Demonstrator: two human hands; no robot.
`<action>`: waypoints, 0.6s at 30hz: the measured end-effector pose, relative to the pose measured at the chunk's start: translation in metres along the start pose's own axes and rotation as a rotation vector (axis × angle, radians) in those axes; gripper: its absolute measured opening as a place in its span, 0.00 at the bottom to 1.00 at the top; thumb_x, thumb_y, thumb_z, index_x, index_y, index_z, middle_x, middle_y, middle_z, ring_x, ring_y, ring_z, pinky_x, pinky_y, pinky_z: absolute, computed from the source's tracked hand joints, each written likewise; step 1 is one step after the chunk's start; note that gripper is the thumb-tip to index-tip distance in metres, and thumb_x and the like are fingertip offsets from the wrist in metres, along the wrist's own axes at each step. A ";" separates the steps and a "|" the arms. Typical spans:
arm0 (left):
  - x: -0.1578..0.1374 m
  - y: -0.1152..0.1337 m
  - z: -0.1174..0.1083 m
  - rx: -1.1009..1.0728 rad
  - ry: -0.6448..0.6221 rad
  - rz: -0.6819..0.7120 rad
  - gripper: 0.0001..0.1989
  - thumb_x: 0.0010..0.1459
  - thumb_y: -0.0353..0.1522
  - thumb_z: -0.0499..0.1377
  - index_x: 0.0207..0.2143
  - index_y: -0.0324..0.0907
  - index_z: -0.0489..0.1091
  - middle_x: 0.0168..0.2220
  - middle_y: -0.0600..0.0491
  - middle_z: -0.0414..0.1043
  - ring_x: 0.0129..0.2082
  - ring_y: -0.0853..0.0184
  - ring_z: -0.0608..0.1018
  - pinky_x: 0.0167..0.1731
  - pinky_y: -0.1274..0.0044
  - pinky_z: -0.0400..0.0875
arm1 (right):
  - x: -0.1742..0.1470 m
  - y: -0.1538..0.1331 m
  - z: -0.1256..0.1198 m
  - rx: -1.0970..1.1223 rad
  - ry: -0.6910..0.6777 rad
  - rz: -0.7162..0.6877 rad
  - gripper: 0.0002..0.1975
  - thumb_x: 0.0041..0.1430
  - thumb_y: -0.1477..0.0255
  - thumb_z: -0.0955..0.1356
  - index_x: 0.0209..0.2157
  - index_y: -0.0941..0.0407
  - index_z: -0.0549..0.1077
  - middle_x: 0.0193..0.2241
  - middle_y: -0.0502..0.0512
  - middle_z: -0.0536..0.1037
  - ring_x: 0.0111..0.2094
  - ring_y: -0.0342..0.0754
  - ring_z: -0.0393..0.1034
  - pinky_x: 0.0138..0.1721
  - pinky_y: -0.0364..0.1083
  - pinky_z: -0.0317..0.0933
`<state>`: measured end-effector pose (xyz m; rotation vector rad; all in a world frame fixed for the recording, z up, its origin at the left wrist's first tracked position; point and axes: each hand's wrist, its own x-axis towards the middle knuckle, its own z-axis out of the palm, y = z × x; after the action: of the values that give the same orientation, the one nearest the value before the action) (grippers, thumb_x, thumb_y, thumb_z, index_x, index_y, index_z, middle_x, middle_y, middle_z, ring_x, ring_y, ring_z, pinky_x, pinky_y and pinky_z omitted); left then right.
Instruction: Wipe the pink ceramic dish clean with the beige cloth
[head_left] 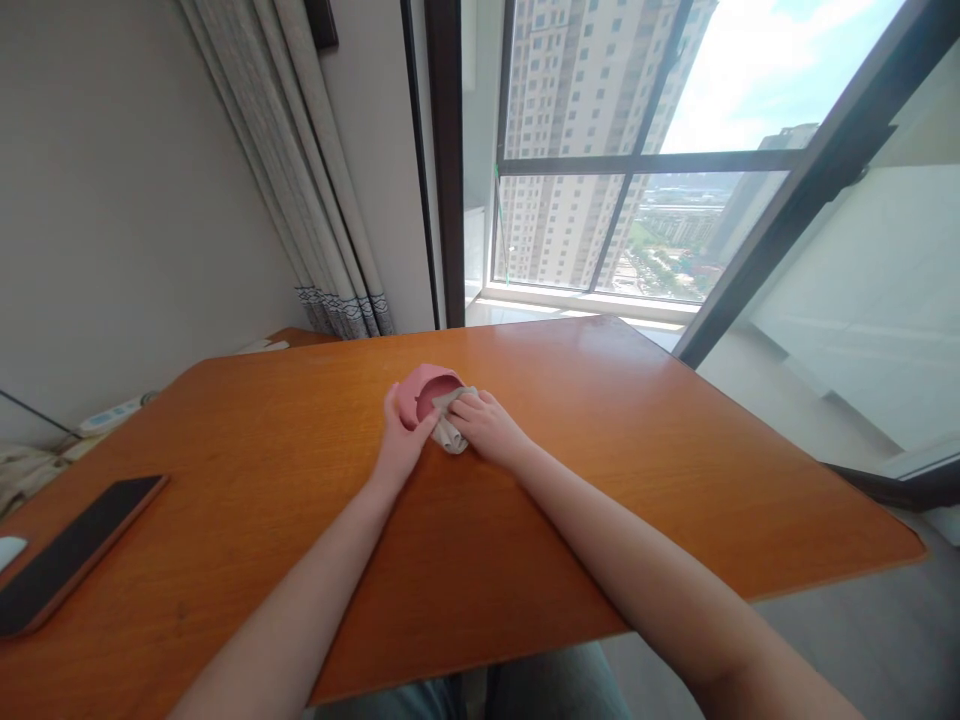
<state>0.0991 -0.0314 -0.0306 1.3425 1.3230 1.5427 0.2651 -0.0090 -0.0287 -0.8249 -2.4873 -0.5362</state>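
A pink hollow container (427, 376) is tilted above the middle of the wooden table, its round opening facing me and to the right. My left hand (401, 430) is closed around its left side, with the thumb near the lower rim. My right hand (487, 425) grips a pale grey-white cloth (450, 436) at the right edge of the opening. Part of the cloth lies over the rim and part hangs below. The right fingertips are partly hidden in the cloth.
The wooden table (247, 480) spans the view. A dark flat slab with a brown edge (82, 545) lies at the left, with a white object (9, 550) beside it. A power strip (112, 415) is beyond the left edge. Curtains (300, 170) and a large window (600, 160) are behind.
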 end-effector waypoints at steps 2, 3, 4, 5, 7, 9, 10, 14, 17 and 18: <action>-0.009 -0.005 0.013 -0.203 0.004 -0.067 0.31 0.49 0.37 0.63 0.52 0.47 0.52 0.54 0.47 0.66 0.51 0.64 0.72 0.50 0.68 0.67 | 0.000 -0.004 0.004 0.008 0.034 0.026 0.09 0.65 0.73 0.61 0.37 0.57 0.72 0.35 0.57 0.73 0.40 0.50 0.60 0.38 0.49 0.51; -0.012 -0.007 0.017 -0.279 -0.004 -0.104 0.30 0.50 0.37 0.62 0.52 0.47 0.51 0.52 0.47 0.67 0.49 0.65 0.73 0.48 0.68 0.69 | 0.000 -0.006 0.005 0.013 0.050 0.032 0.09 0.65 0.72 0.61 0.36 0.57 0.72 0.34 0.57 0.73 0.39 0.50 0.60 0.38 0.49 0.51; -0.013 -0.009 0.018 -0.319 -0.009 -0.129 0.29 0.51 0.37 0.62 0.52 0.46 0.51 0.51 0.47 0.68 0.48 0.65 0.74 0.47 0.68 0.70 | 0.001 -0.008 0.005 0.017 0.064 0.035 0.09 0.65 0.72 0.61 0.36 0.57 0.72 0.34 0.57 0.73 0.39 0.50 0.60 0.38 0.49 0.51; -0.012 -0.011 0.018 -0.317 -0.003 -0.135 0.28 0.51 0.37 0.62 0.50 0.45 0.52 0.50 0.47 0.69 0.47 0.64 0.74 0.47 0.68 0.70 | 0.002 -0.008 0.004 0.019 0.075 0.034 0.10 0.65 0.72 0.60 0.36 0.57 0.72 0.34 0.56 0.73 0.39 0.50 0.60 0.38 0.49 0.51; -0.005 -0.013 0.010 -0.208 0.022 -0.099 0.24 0.50 0.38 0.62 0.47 0.43 0.56 0.48 0.46 0.69 0.48 0.63 0.74 0.48 0.69 0.69 | 0.003 -0.007 0.001 0.015 0.089 0.020 0.10 0.66 0.73 0.60 0.39 0.57 0.72 0.35 0.56 0.73 0.39 0.50 0.60 0.38 0.48 0.51; 0.004 -0.012 -0.001 -0.050 0.013 -0.046 0.22 0.49 0.38 0.62 0.43 0.41 0.60 0.46 0.47 0.69 0.47 0.61 0.73 0.49 0.69 0.67 | 0.003 -0.002 -0.002 0.002 0.088 -0.013 0.11 0.66 0.73 0.58 0.41 0.57 0.71 0.36 0.56 0.73 0.40 0.49 0.60 0.39 0.48 0.51; 0.008 -0.011 -0.006 0.019 -0.002 -0.027 0.21 0.48 0.38 0.63 0.42 0.41 0.60 0.45 0.47 0.69 0.47 0.61 0.73 0.49 0.69 0.67 | 0.003 0.000 -0.004 -0.007 0.082 -0.029 0.12 0.67 0.73 0.58 0.42 0.57 0.71 0.37 0.57 0.73 0.41 0.49 0.60 0.39 0.49 0.51; 0.009 -0.004 -0.009 0.065 -0.047 -0.005 0.24 0.44 0.36 0.66 0.42 0.40 0.61 0.44 0.48 0.69 0.46 0.61 0.73 0.50 0.68 0.65 | 0.001 0.004 -0.004 -0.025 0.010 -0.008 0.11 0.66 0.73 0.59 0.38 0.57 0.72 0.36 0.57 0.74 0.42 0.50 0.60 0.38 0.49 0.51; -0.003 -0.002 0.004 -0.200 -0.092 -0.107 0.27 0.44 0.37 0.66 0.45 0.43 0.59 0.47 0.49 0.69 0.46 0.64 0.73 0.50 0.69 0.66 | -0.001 0.000 0.002 0.002 -0.015 0.018 0.10 0.65 0.73 0.61 0.35 0.57 0.72 0.34 0.57 0.73 0.41 0.50 0.60 0.38 0.49 0.52; -0.007 -0.002 0.009 -0.308 -0.113 -0.164 0.27 0.45 0.37 0.66 0.45 0.44 0.58 0.47 0.49 0.69 0.44 0.65 0.74 0.48 0.69 0.67 | -0.001 -0.001 0.004 0.014 -0.004 0.026 0.09 0.65 0.73 0.61 0.36 0.57 0.72 0.35 0.57 0.73 0.40 0.50 0.60 0.38 0.49 0.52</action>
<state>0.1093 -0.0350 -0.0349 1.0834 1.0489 1.4659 0.2637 -0.0087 -0.0326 -0.8529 -2.4774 -0.5074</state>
